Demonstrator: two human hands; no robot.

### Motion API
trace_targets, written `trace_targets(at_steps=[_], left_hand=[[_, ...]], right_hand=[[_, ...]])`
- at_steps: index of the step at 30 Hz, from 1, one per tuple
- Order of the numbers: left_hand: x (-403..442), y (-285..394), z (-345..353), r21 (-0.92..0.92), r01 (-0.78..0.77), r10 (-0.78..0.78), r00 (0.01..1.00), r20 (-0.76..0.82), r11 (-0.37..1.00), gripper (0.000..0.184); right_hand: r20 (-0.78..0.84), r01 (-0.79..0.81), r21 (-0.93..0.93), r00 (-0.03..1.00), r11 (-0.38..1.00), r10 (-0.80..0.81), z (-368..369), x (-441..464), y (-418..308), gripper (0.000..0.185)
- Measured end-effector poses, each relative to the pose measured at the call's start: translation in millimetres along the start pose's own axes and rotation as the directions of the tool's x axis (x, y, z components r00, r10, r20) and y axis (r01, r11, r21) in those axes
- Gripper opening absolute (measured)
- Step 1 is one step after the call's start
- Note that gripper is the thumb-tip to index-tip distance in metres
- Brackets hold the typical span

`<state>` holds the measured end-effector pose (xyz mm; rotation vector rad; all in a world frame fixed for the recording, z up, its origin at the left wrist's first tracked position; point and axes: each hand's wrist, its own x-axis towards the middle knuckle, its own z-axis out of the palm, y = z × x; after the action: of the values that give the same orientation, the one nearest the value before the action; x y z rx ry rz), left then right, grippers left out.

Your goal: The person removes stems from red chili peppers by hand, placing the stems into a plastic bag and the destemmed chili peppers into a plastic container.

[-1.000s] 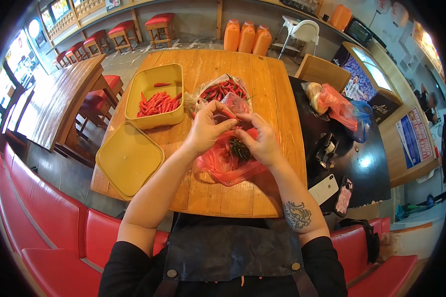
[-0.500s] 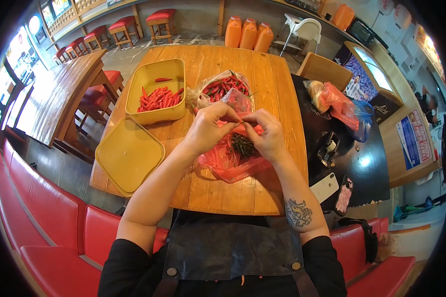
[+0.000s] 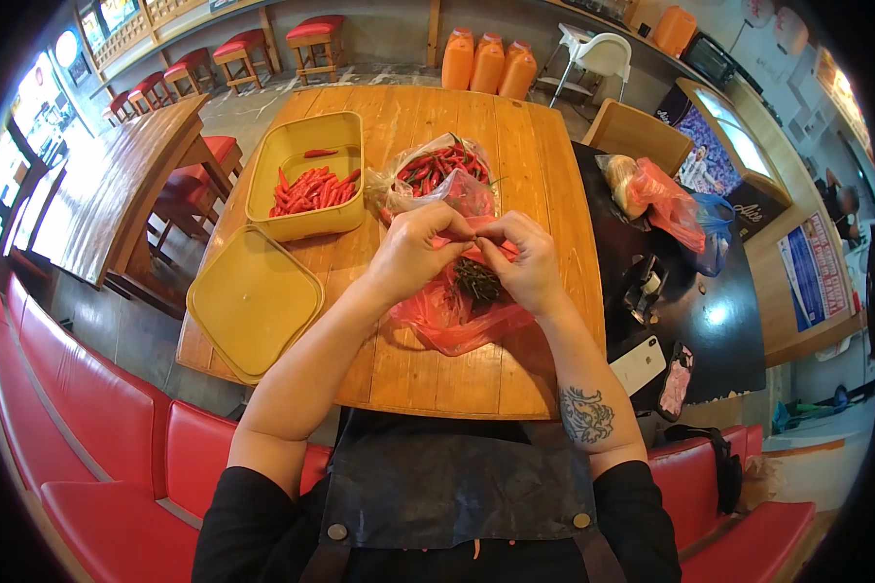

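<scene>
My left hand (image 3: 416, 248) and my right hand (image 3: 523, 255) meet fingertip to fingertip above the table. Both are closed in a pinch on a small red chili, mostly hidden by the fingers. Below them a red plastic bag (image 3: 447, 335) lies spread open, with a heap of dark green stems (image 3: 478, 282) on it. Just beyond my hands, a clear plastic bag (image 3: 472, 197) holds red chilies (image 3: 436, 170). To the left stands a yellow plastic container (image 3: 292, 230) with red chilies (image 3: 311, 192) inside; its yellow lid (image 3: 253, 306) rests flat in front of it.
Everything sits on a wooden table (image 3: 535, 126). At the right, a black table (image 3: 719, 345) bears a white phone (image 3: 638, 365), a pink patterned case (image 3: 676, 382) and plastic bags (image 3: 666, 204). Red bench seating (image 3: 97, 379) runs along the near left. Orange jugs (image 3: 488, 66) stand beyond the table.
Both hands stay pinched together at nearly the same spot, with only slight finger movement. The bags, container and lid have not visibly moved.
</scene>
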<state>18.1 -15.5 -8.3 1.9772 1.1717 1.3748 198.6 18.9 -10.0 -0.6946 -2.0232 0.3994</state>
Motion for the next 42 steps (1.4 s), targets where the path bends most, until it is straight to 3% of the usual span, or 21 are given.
trace_targets(at_steps=[5,7,9,10,12,17,19,22,28,31,32,33,34,35,36,37,38,40,42], left_hand=[[0,-1,1,-0.039,0.051,-0.05,0.999,0.01,0.998,0.017],[0,0,1,-0.046,0.086,-0.085,0.996,0.021,0.995,0.016],[0,0,1,-0.261,0.249,-0.238,0.968,0.074,0.933,0.015],[0,-1,0,-0.261,0.25,-0.238,0.968,0.074,0.932,0.015],[1,-4,-1,-0.496,0.358,-0.31,0.934,0.18,0.791,0.014],[1,-1,-4,-0.473,0.365,-0.323,0.931,0.171,0.802,0.013],[2,-1,-4,-0.471,0.361,-0.321,0.932,0.166,0.805,0.012],[1,-5,-2,-0.55,0.23,-0.201,0.973,0.115,0.803,0.012],[2,-7,-3,-0.655,0.31,-0.262,0.949,0.173,0.689,0.013],[4,1,-15,-0.653,0.369,-0.318,0.926,0.202,0.661,0.014],[7,4,-25,-0.5,0.316,-0.336,0.941,0.052,0.807,0.012],[10,4,-35,-0.311,0.274,-0.317,0.943,-0.097,0.91,0.01],[11,-5,-45,-0.201,0.226,-0.272,0.933,-0.236,0.953,0.011],[12,-13,-57,-0.083,0.189,-0.206,0.908,-0.364,0.978,0.012],[12,-17,-69,-0.079,0.189,-0.205,0.907,-0.368,0.979,0.012],[11,-21,-82,0.166,0.196,-0.108,0.896,-0.431,0.966,0.014],[10,-25,-90,0.398,0.209,0.002,0.884,-0.467,0.893,0.015],[7,-37,-99,0.46,0.273,-0.043,0.892,-0.45,0.845,0.015],[4,-44,-99,0.52,0.336,-0.094,0.895,-0.436,0.785,0.016]], right_hand=[[-0.014,0.025,-0.005,1.0,1.0,-0.025,-1,0,2,0.007],[0.042,-0.086,0.145,0.996,0.986,0.081,-3,0,3,0.006],[0.074,-0.152,0.242,0.988,0.958,0.138,-5,0,2,0.005],[0.111,-0.217,0.335,0.975,0.917,0.19,-6,0,1,0.004],[0.138,-0.233,0.367,0.971,0.9,0.195,-9,0,1,0.003],[0.258,-0.376,0.515,0.925,0.771,0.279,-11,-2,4,0.002],[0.316,-0.442,0.645,0.897,0.624,0.308,-13,-1,2,0.004],[0.352,-0.487,0.7,0.872,0.522,0.341,-12,-2,2,0.003],[0.337,-0.448,0.783,0.889,0.433,0.311,-10,-4,5,0.006],[0.335,-0.457,0.745,0.886,0.485,0.321,-12,-3,5,0.007],[0.338,-0.457,0.748,0.887,0.482,0.315,-10,-4,7,0.007],[0.294,-0.433,0.595,0.901,0.677,0.318,-8,-5,11,0.006],[0.249,-0.388,0.403,0.918,0.829,0.309,-5,-5,11,0.006],[0.252,-0.386,0.408,0.919,0.827,0.304,-3,-5,11,0.006],[0.214,-0.23,0.195,0.959,0.954,0.188,-1,-4,10,0.005],[0.204,-0.054,-0.037,0.977,0.998,0.061,-1,-4,8,0.005],[0.206,-0.051,-0.037,0.977,0.998,0.057,0,-4,6,0.005],[0.199,0.142,-0.186,0.974,0.972,-0.104,3,-5,0,0.007],[0.22,0.157,-0.191,0.969,0.969,-0.113,4,-5,0,0.007]])
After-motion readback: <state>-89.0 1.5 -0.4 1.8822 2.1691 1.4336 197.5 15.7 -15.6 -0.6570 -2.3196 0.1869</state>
